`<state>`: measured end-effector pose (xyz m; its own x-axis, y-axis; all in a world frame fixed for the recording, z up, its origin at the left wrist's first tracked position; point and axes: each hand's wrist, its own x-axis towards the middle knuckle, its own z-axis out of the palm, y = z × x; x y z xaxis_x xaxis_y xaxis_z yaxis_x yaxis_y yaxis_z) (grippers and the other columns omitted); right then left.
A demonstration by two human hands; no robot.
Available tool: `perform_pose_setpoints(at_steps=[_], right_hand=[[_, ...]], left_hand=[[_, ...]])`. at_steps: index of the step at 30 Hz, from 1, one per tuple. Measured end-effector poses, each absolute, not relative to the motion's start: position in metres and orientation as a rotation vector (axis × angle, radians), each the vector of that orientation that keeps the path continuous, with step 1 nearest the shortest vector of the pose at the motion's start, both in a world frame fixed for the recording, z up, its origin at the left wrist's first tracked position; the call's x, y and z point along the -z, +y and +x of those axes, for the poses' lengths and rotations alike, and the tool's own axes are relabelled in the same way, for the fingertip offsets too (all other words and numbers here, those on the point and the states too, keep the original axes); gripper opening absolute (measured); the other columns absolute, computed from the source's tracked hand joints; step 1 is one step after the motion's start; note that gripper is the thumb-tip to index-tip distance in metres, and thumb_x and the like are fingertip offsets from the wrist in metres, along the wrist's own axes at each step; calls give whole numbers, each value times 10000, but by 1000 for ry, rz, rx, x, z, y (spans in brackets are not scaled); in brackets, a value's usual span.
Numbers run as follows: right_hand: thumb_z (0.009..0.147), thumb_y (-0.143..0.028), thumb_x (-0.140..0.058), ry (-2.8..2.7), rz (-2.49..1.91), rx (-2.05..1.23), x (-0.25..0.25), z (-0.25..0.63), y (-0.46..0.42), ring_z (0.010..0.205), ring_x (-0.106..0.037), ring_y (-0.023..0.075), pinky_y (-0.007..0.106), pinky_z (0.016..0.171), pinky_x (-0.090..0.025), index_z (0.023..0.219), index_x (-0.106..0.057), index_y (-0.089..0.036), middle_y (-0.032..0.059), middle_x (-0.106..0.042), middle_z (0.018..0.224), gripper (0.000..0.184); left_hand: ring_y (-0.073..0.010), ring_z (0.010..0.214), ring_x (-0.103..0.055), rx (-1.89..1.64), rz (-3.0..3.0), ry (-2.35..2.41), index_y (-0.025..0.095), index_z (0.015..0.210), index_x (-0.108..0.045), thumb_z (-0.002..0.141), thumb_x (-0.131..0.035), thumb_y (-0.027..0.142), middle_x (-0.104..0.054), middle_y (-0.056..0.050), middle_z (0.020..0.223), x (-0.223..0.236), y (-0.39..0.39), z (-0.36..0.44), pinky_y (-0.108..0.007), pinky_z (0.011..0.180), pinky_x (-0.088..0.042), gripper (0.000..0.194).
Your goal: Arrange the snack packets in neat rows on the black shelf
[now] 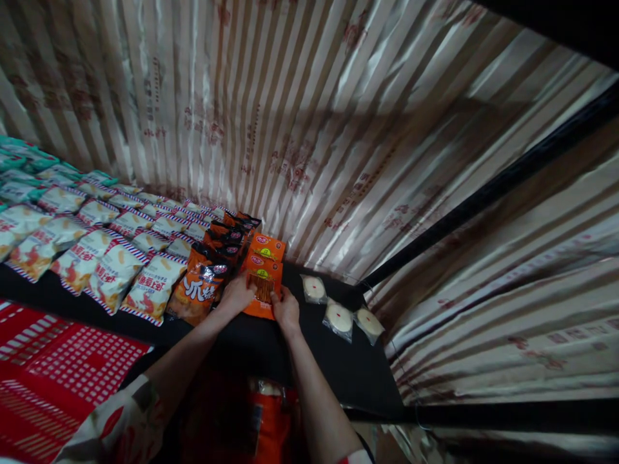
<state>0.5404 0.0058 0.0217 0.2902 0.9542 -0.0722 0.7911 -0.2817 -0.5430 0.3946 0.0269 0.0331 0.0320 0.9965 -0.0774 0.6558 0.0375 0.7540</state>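
Observation:
Both my hands are on an orange snack packet [264,272] with a clear window that shows brown sticks. My left hand [238,294] grips its left edge, and my right hand [286,308] pinches the lower right edge. The packet stands on the black shelf [319,367], in front of a similar orange packet [267,245]. Just left of my left hand is a darker orange and black snack bag [197,287], with more of its kind in a row behind it.
Rows of white snack bags [152,283] and green bags [19,167] fill the shelf's left. Several round pale items in clear wrap [338,320] lie at right. A red plastic basket [72,361] is at lower left. A black pole [483,200] slants before the printed sheeting [300,109].

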Motion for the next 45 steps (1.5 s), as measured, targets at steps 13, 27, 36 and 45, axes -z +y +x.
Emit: perform_pose_setpoints(at_steps=[13,27,36,45], right_hand=[[862,-360,-462,-1490,-2306,-538,-19,532,21,974,-633,227,293,766,-460,1197,-554,-223,76,-675,1073,374],[867,-373,-458,-1422,-2337,-522,-23,533,44,994,-624,226,321,776,-462,1316,-429,-267,71,-667,1077,462],[875,-377,-445,-1476,-2350,-462,-22,529,57,1006,-620,227,324,789,-468,1303,-454,-246,90,-665,1077,448],[874,-395,-453,-1495,-2363,-453,-18,532,63,1011,-618,233,329,794,-470,1286,-480,-242,104,-656,1101,441]], left_hand=[[-249,1110,-557,-603,1954,1729,128,1266,-480,821,-423,179,-498,-152,1314,-30,30,399,-348,965,-415,452],[-278,1153,-486,-783,2092,1806,89,1193,-551,815,-445,176,-499,-160,1299,-28,35,406,-374,1010,-373,402],[-268,1179,-455,-782,2093,1793,105,1161,-569,802,-464,180,-523,-142,1272,-24,39,405,-365,1024,-354,382],[-265,1189,-442,-735,2117,1782,114,1107,-593,788,-466,158,-531,-137,1256,-18,43,408,-367,1022,-358,346]])
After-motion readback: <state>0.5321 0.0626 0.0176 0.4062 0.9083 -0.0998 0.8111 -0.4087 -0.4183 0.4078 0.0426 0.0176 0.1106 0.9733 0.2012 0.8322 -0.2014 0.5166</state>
